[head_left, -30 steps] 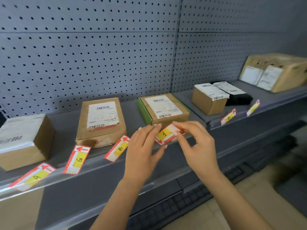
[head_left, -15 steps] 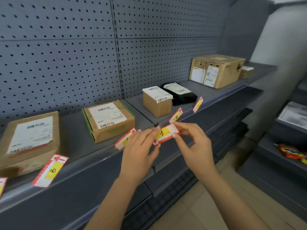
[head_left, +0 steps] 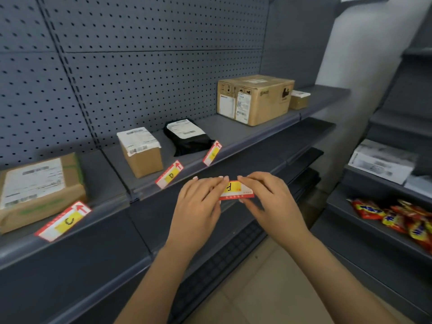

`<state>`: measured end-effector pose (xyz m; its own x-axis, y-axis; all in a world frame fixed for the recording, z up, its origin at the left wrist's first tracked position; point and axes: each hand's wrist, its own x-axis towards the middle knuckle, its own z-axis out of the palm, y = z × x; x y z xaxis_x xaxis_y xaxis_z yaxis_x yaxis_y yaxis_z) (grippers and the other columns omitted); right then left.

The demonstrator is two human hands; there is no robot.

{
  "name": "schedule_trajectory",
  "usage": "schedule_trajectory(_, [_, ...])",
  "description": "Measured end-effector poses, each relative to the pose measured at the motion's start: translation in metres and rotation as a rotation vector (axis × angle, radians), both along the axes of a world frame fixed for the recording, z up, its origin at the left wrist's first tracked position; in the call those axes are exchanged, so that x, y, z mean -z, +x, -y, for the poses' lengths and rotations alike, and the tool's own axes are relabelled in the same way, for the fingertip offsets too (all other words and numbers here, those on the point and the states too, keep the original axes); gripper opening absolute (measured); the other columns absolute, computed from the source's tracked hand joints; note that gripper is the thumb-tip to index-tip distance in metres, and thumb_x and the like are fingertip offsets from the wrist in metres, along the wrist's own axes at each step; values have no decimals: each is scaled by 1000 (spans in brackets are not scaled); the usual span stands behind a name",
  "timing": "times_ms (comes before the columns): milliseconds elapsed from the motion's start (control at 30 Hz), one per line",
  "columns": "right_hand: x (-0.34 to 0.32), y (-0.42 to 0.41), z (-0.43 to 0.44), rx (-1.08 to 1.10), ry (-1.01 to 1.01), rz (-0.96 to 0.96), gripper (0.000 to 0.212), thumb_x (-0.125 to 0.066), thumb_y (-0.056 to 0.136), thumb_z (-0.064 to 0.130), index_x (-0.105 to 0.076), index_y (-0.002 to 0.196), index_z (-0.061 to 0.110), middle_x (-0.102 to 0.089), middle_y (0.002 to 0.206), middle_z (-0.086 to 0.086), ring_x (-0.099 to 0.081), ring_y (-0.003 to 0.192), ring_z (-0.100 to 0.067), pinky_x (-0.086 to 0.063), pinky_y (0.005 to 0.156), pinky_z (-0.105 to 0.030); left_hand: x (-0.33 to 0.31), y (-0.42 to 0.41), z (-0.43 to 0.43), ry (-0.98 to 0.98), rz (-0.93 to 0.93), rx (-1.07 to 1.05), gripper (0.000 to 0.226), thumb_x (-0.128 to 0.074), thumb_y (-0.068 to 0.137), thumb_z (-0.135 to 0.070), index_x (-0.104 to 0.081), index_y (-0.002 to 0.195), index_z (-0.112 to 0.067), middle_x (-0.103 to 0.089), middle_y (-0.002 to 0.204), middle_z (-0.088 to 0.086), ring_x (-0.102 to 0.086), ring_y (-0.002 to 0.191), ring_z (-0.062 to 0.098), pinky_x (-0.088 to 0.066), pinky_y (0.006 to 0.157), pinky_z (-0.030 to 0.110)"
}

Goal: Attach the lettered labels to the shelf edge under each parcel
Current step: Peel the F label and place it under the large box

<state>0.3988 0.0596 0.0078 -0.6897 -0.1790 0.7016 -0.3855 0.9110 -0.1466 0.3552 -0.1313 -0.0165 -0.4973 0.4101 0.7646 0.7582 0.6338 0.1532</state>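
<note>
"Label F (head_left: pixel 236 190), where is it?"
"Between left hand (head_left: pixel 198 206) and right hand (head_left: pixel 268 199), each grip narrow and pinching one end, in the air before the shelf edge (head_left: pixel 257 137)."
"What could go wrong?"
"Pressed on here, it would sit well short of the big carton (head_left: pixel 254 99) farther along, or go on crooked."

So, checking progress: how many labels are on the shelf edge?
3: label C under left box, label D under small box, third label under black bag. Label F is between left hand and right hand; others may be off-frame.
</note>
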Motion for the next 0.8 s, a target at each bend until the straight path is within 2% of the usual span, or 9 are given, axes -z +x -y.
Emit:
schedule_trajectory(133, [-3,-4,-47,17,-58,50,49,-77,76,21,-60,122,18,-57,111,3,-54,101,-14,-36,92,-25,1,-16,-41,-35,-16,58,54,-73,82,-6,-58,134,-14,-59,134,0,-54,124,17,-29,115,36])
schedule_trajectory(300, [-1,-23,-92,17,-139,93,49,-79,76,21,-60,121,21,-56,112,5,-54,103,-12,-40,92,-30,0,-50,-81,-55,-82,116,45,-71,87,-21,-61,130,-15,-62,128,-1,-56,118,16,-30,115,35])
schedule_trajectory(400, [2,-43,-114,48,-93,93,52,-78,76,24,-59,124,20,-55,119,3,-51,111,-16,-41,96,-36,0,-72,-103,-53,-87,138,43,-72,86,-22,-63,127,-15,-64,122,-2,-55,112,14,-31,113,34])
schedule_trajectory(467, [3,-59,-127,79,-28,83,56,-77,77,28,-56,128,19,-53,126,1,-47,117,-18,-34,104,-38,2,-89,-118,-50,-80,139,43,-76,85,-22,-63,126,-16,-65,120,-2,-57,110,15,-34,111,35])
schedule_trajectory(533, [3,-77,-140,94,29,47,54,-75,79,29,-57,128,17,-55,126,0,-47,118,-19,-29,107,-38,3,-107,-133,-39,-71,144,45,-78,83,-24,-64,124,-16,-65,118,-3,-59,109,15,-36,109,37])
schedule_trajectory(633, [-3,-108,-158,118,64,12,53,-73,81,28,-56,130,19,-55,126,-1,-47,117,-20,-29,106,-40,0,-141,-156,-22,-65,145,50,-78,82,-27,-62,127,-15,-65,113,-4,-59,106,14,-34,109,35])
schedule_trajectory(733, [-12,-139,-173,185,-77,77,68,-72,81,30,-41,142,25,-42,140,1,-38,127,-16,-25,108,-33,-8,-178,-178,32,-56,132,47,-71,86,-34,-61,127,-15,-65,110,-4,-55,106,12,-29,110,31])
schedule_trajectory(800, [-18,-161,-181,193,-221,108,65,-66,86,33,-35,144,29,-40,139,7,-35,129,-9,-25,107,-30,-16,-203,-193,81,-51,123,46,-70,86,-35,-62,126,-15,-65,109,-3,-53,106,10,-29,110,32])
